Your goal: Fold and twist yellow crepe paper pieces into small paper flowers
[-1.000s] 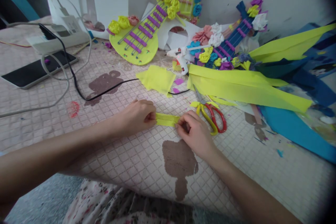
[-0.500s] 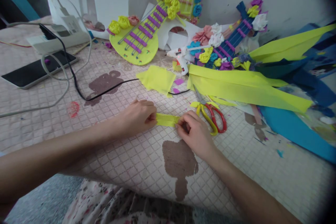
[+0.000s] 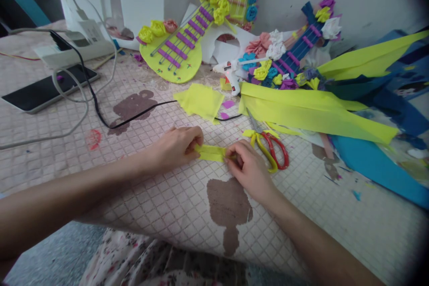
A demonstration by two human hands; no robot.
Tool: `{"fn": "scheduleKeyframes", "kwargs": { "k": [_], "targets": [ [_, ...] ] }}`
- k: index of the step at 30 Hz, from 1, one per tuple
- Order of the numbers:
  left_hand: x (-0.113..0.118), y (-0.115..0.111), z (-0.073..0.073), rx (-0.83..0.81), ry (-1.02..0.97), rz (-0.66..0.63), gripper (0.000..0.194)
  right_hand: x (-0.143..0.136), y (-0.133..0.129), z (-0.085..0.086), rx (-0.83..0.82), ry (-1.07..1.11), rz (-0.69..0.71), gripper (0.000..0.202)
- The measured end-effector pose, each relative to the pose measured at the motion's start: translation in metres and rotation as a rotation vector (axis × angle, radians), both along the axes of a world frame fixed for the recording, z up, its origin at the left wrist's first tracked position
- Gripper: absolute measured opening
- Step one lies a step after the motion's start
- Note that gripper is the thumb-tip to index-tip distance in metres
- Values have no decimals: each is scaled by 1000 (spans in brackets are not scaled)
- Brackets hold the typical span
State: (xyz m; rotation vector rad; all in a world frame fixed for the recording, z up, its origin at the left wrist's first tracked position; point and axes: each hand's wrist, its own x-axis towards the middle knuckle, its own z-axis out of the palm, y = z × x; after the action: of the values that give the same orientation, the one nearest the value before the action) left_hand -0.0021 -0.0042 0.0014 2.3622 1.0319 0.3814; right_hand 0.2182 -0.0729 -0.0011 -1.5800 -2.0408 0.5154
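A folded strip of yellow crepe paper stretches just above or on the table cover between my hands. My left hand pinches its left end, fingers closed. At the opposite end, my right hand grips the strip between thumb and fingers. Scissors with one yellow and one red handle loop lie right beside my right hand. Beyond my hands rests a loose yellow crepe paper piece, and a white glue gun stands behind it.
Long yellow crepe sheets and blue paper spread on the right. Decorated paper guitars, one yellow and one dark blue, are at the back. A phone, a power strip and a black cord occupy the left.
My left hand's fingers have shifted slightly along the strip's left end, and its thumb side is turned a little more open to view. My right hand stays nearly still.
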Motion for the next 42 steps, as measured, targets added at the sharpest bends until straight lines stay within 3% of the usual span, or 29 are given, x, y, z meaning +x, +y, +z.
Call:
{"fn": "scheduleKeyframes", "kwargs": {
  "k": [4,9,13,17,21,24,29,42],
  "targets": [
    [1,-1,1,14,-33,-41,22,0,0,1,-34,18,31,16],
    [2,1,4,-3,-25,-113,12,-2,1,-1,-11,-20,0,9],
    [5,0,4,-3,12,-41,3,-6,2,-4,19,-78,-36,2],
    [9,-2,3,-2,32,65,13,-7,1,-7,20,-89,-64,6],
    [8,-1,2,-4,-20,47,11,-6,0,-7,23,-32,-122,18],
    [6,1,1,11,-56,3,8,-4,-1,-5,17,-49,-67,23],
    [5,3,2,26,-40,-42,5,-1,-2,-5,12,-75,-8,16],
    [4,3,1,56,-28,-47,7,-1,-2,-3,13,-83,-8,13]
  ]
}}
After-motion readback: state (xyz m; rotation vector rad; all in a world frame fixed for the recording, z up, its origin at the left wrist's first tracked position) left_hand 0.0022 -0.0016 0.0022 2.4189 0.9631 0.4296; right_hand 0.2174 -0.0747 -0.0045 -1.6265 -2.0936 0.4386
